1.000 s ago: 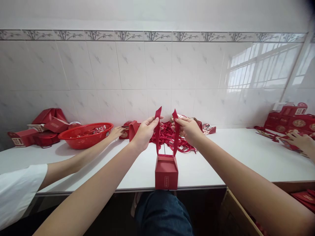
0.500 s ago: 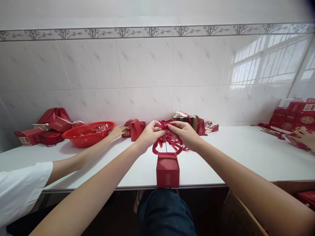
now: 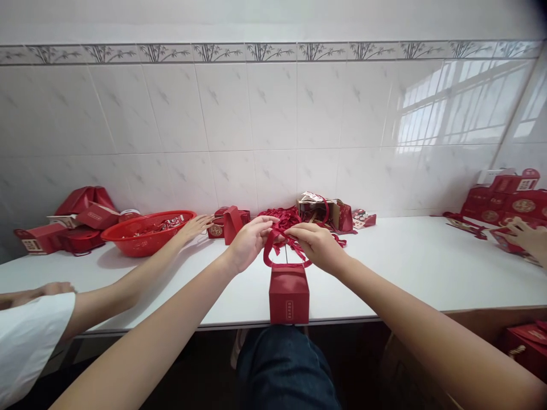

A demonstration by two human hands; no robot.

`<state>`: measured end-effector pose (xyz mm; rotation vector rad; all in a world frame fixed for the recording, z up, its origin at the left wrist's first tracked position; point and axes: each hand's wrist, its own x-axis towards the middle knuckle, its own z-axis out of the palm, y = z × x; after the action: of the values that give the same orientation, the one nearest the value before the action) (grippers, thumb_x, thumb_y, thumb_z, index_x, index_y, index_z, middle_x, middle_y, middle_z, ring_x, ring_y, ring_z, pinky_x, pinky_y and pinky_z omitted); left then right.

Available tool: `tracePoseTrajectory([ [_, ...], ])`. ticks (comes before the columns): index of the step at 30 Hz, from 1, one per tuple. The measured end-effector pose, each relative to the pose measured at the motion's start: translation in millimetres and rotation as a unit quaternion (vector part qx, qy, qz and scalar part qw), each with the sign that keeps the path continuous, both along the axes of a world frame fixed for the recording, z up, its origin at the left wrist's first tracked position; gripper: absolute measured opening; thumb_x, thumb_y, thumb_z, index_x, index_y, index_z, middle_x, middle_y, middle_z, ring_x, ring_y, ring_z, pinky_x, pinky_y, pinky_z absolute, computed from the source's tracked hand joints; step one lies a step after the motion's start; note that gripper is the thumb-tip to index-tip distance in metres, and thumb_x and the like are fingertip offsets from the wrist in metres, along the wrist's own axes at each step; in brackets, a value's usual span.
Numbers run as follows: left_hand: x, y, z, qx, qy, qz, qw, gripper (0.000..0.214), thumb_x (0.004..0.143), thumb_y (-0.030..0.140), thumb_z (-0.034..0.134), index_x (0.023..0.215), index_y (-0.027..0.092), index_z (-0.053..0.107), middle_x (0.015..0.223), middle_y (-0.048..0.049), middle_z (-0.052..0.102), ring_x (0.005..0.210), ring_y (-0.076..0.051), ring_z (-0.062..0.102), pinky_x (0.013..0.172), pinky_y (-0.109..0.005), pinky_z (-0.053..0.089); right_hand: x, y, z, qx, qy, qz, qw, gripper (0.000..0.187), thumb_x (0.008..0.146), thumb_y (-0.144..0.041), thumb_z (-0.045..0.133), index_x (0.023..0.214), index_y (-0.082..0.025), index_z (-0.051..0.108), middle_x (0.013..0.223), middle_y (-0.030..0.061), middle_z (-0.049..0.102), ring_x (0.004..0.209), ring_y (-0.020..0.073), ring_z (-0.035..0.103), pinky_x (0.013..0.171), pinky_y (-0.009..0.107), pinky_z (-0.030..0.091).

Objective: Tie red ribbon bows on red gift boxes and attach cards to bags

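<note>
The right hand (image 3: 320, 245) has its thumb and fingertips pinched together on a red ribbon (image 3: 267, 250); the left hand (image 3: 250, 244) has its fingers curled in on the same ribbon just beside them, though the crossing at the fingertips is too small to read (whether a knot sits there, I cannot tell). The ribbon bows down on both sides in a loop to the top of a red box (image 3: 289, 302), which stands upright at the table's front edge, below and between the hands

Judging by looks, the ribbon is soft, thin and rather slick, best nipped near its ends between thumb and forefinger. The box looks like light card, stiff along its folds but easily dented; I would hold it flat-palmed by two opposite sides, or lift it by the loop, without squeezing the top

Behind the hands lies a tangle of loose ribbons (image 3: 280, 215) on the white table (image 3: 367, 279), with an open box (image 3: 336, 215) beside it. Further left are a small box with a tall strap (image 3: 232, 225), a co-worker's hand (image 3: 196, 226) and a red basin (image 3: 145, 247). At far right, another person's hand (image 3: 525, 238) is near stacked boxes (image 3: 523, 204)
</note>
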<state>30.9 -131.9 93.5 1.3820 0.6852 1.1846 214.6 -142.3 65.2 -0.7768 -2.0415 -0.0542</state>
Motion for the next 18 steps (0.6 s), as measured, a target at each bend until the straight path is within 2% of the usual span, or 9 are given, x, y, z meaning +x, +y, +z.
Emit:
tracePoseTrajectory([
  [2, 0, -3, -3.6, 0.063, 0.044, 0.033, 0.997, 0.025, 0.078, 0.024, 0.056, 0.100, 0.015, 0.063, 0.074, -0.0037, 0.065, 0.076, -0.019, 0.064, 0.079, -0.033, 0.047, -3, 0, -3.9, 0.004, 0.029, -0.005, 1.000, 0.032, 0.090, -0.022, 0.041, 0.107, -0.025, 0.068, 0.110, 0.0060, 0.066, 0.102, 0.0193, 0.061, 0.091, 0.035, 0.048],
  [4, -2, -6, -6.7, 0.175, 0.117, 0.110, 0.971, 0.031, 0.078, 0.027, 0.059, 0.107, 0.019, 0.065, 0.079, -0.0042, 0.067, 0.085, -0.021, 0.062, 0.085, -0.034, 0.044, -3, -2, -6.6, 0.016, 0.050, -0.029, 0.998, 0.031, 0.090, -0.025, 0.043, 0.110, -0.026, 0.066, 0.117, 0.0051, 0.063, 0.107, 0.0191, 0.058, 0.094, 0.034, 0.046],
  [7, -9, -8, -7.8, 0.339, 0.240, 0.224, 0.882, 0.033, 0.076, 0.026, 0.062, 0.109, 0.023, 0.066, 0.082, -0.0037, 0.067, 0.086, -0.022, 0.059, 0.091, -0.033, 0.039, 7, -7, -8.1, 0.038, 0.068, -0.098, 0.992, 0.030, 0.090, -0.029, 0.043, 0.109, -0.024, 0.067, 0.116, 0.0061, 0.064, 0.107, 0.0196, 0.058, 0.092, 0.033, 0.046],
  [9, -21, -5, -9.1, 0.391, 0.313, 0.274, 0.821, 0.028, 0.076, 0.026, 0.061, 0.103, 0.023, 0.067, 0.073, -0.0029, 0.064, 0.075, -0.021, 0.058, 0.088, -0.033, 0.039, 22, -13, -9.7, 0.024, 0.061, -0.164, 0.984, 0.030, 0.090, -0.030, 0.042, 0.102, -0.021, 0.069, 0.107, 0.0078, 0.067, 0.099, 0.0207, 0.060, 0.085, 0.032, 0.047],
  [11, -42, 1, -16.9, 0.402, 0.389, 0.309, 0.770, 0.020, 0.076, 0.026, 0.060, 0.094, 0.021, 0.067, 0.064, -0.0019, 0.058, 0.066, -0.021, 0.056, 0.081, -0.034, 0.040, 40, -20, -14.9, -0.040, 0.004, -0.256, 0.966, 0.029, 0.088, -0.029, 0.042, 0.090, -0.020, 0.070, 0.092, 0.0085, 0.069, 0.086, 0.0227, 0.063, 0.072, 0.033, 0.048],
  [13, -68, 8, -35.9, 0.385, 0.459, 0.316, 0.735, 0.015, 0.076, 0.022, 0.054, 0.086, 0.021, 0.065, 0.061, -0.0029, 0.057, 0.064, -0.023, 0.056, 0.074, -0.034, 0.041, 60, -26, -25.8, -0.146, -0.090, -0.349, 0.921, 0.026, 0.084, -0.029, 0.045, 0.076, -0.020, 0.069, 0.078, 0.0084, 0.068, 0.074, 0.0244, 0.063, 0.059, 0.033, 0.043],
  [14, -82, 12, -49.9, 0.370, 0.489, 0.304, 0.729, 0.018, 0.076, 0.019, 0.051, 0.087, 0.021, 0.064, 0.063, -0.0039, 0.059, 0.067, -0.024, 0.057, 0.074, -0.034, 0.041, 70, -28, -33.4, -0.199, -0.135, -0.384, 0.891, 0.024, 0.081, -0.028, 0.047, 0.072, -0.020, 0.068, 0.074, 0.0089, 0.067, 0.070, 0.0251, 0.062, 0.056, 0.033, 0.041],
  [16, -108, 16, -83.0, 0.337, 0.527, 0.286, 0.726, 0.023, 0.073, 0.014, 0.047, 0.088, 0.021, 0.064, 0.069, -0.0067, 0.063, 0.071, -0.027, 0.059, 0.077, -0.037, 0.040, 85, -32, -50.9, -0.277, -0.202, -0.419, 0.841, 0.021, 0.078, -0.025, 0.050, 0.069, -0.018, 0.067, 0.075, 0.0113, 0.067, 0.068, 0.0260, 0.062, 0.053, 0.032, 0.038],
  [18, -124, 16, -114.7, 0.298, 0.555, 0.271, 0.728, 0.024, 0.071, 0.012, 0.044, 0.083, 0.021, 0.063, 0.071, -0.0082, 0.065, 0.071, -0.028, 0.059, 0.076, -0.038, 0.040, 94, -34, -67.9, -0.331, -0.243, -0.418, 0.810, 0.019, 0.076, -0.022, 0.051, 0.070, -0.017, 0.068, 0.079, 0.0135, 0.068, 0.070, 0.0268, 0.063, 0.053, 0.031, 0.038],
])
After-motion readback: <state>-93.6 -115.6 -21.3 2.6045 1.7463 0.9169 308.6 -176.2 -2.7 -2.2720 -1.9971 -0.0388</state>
